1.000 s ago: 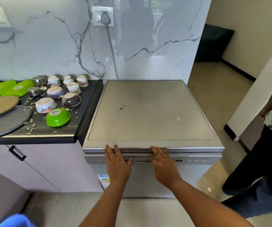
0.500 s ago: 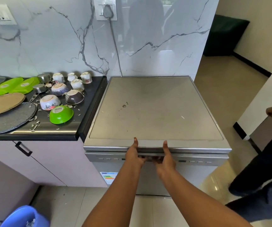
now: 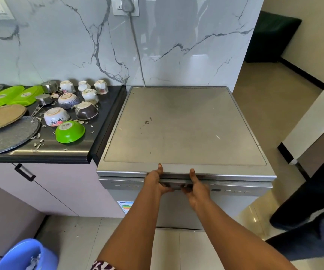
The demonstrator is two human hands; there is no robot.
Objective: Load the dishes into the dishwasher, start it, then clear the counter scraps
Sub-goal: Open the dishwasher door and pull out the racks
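Note:
A silver dishwasher [image 3: 184, 125] stands right of a black counter [image 3: 63, 149]. My left hand [image 3: 156, 182] and my right hand [image 3: 197, 188] grip the recessed door handle [image 3: 176, 185] under its top edge, fingers curled into the slot, thumbs up on the rim. The door looks closed. On the counter, upside down, lie a green bowl [image 3: 70, 131], a floral bowl [image 3: 56, 116], a dark bowl [image 3: 86, 110], several white cups [image 3: 90, 94], green trays [image 3: 13, 95], a brown plate [image 3: 0, 117] and a grey plate [image 3: 7, 136]. Scraps [image 3: 38, 144] litter the counter.
A blue bin [image 3: 26, 256] sits on the floor at lower left. Another person's legs [image 3: 311, 211] stand at the right, close to the dishwasher. A plugged-in cord [image 3: 135, 47] runs down the marble wall. A cabinet handle [image 3: 24, 172] sticks out under the counter.
Both hands slid from lying flat on the dishwasher's top front edge down to the door handle, and their fingers curled into it. The view also pulled back slightly.

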